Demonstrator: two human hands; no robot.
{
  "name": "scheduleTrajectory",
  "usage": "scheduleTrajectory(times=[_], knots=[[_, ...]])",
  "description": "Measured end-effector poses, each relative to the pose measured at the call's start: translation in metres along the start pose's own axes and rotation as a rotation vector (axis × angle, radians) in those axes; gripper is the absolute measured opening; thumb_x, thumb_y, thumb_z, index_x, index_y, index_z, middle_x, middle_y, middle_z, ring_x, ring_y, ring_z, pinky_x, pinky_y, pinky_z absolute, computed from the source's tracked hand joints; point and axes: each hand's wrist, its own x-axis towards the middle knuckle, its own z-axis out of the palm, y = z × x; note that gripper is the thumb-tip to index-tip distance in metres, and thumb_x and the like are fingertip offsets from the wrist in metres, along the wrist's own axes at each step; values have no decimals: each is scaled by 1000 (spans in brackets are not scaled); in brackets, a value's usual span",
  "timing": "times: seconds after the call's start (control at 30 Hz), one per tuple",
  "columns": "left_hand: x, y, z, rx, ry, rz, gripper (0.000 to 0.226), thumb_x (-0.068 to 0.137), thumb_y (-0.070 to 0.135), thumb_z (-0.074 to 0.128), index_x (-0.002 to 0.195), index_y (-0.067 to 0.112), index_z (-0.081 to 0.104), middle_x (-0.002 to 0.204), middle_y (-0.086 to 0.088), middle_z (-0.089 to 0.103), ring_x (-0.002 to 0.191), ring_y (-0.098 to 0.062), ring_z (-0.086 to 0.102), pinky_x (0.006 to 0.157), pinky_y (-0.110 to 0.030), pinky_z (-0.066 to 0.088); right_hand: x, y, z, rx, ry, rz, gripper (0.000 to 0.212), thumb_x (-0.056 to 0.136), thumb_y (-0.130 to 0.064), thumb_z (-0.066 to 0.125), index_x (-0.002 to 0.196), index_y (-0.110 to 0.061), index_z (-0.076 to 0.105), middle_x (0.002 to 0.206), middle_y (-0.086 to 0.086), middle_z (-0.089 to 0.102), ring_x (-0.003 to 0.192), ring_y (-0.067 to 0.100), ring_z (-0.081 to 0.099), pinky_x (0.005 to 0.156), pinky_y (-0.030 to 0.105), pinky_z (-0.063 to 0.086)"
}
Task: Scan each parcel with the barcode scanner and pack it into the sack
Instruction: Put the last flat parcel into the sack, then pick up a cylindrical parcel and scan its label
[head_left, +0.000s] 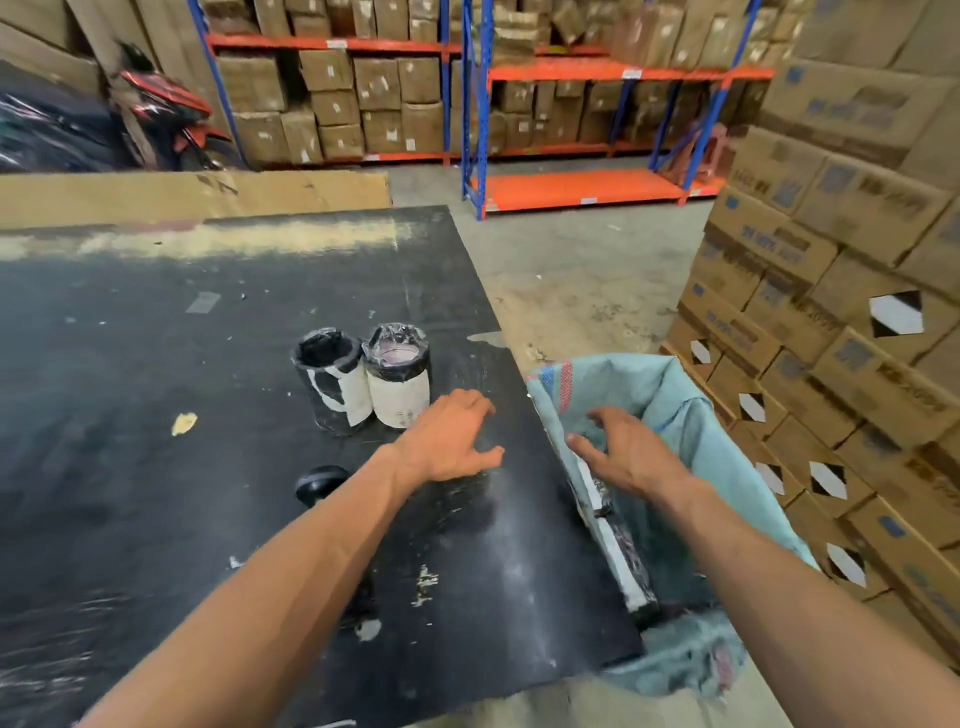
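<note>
From the head view, two wrapped cylindrical parcels stand upright and touching each other on the black tabletop (156, 519): the left parcel (332, 384) and the right parcel (399, 376), each with a white label on its side. The barcode scanner (321, 484) appears to be the dark rounded object lying just beside the left forearm, nearer the person than the parcels. The pale blue sack (670, 395) hangs open at the tabletop's right edge, with a flat black-and-white parcel (615, 545) leaning inside against its near wall. The step in hand looks like the turn from packing to fetching the next parcel. To do it well, take the right parcel first, since it is nearest, turn its label upward, and bring the scanner to it before it goes in; keep the sack's mouth spread so the cylinder drops past the flat parcel without snagging. The left hand (449, 436) hovers low over the tabletop just right of the parcels, palm down, fingers loosely spread, holding nothing. The right hand (631, 457) reaches over the sack's opening, fingers relaxed and also empty, forearm angled in from the right.
</note>
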Motion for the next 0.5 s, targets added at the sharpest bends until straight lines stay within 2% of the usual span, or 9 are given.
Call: scheduleTrajectory(times=[0.13,0.27,0.37,0.43,0.5], knots=[[-34,-40,-32,14,113,105,49,89,47,62,118,7,64,111,-11,66,107,-29,59,91,-35,42,-4,-64,4,-20,-6,-64,67,102,-61,52,150,-13,49,152,11,54,138,28,53,115,40,42],[-57,-81,-61,68,320,164,48,82,46,53,100,5,69,95,-14,69,89,-34,64,83,-39,47,-10,-134,20,-2,-3,-152,67,101,-61,54,150,-15,48,152,9,53,141,26,51,118,38,39],[-61,-109,-80,106,480,76,42,83,40,53,95,3,66,87,-13,64,82,-35,60,78,-42,47,-19,-181,36,12,-36,-205,68,100,-65,53,149,-18,48,150,7,55,138,24,53,115,41,42],[-59,-122,-88,72,496,-51,50,83,43,50,105,0,66,95,-14,64,91,-37,60,83,-44,47,-28,-209,46,36,-84,-230,70,100,-66,52,152,-18,46,150,7,55,136,24,54,114,40,43],[-54,-129,-93,72,379,-161,69,85,51,43,126,0,61,120,-19,63,115,-40,57,101,-48,43,-35,-233,57,59,-139,-240,74,100,-67,51,154,-18,43,150,9,55,134,26,56,113,40,43]])
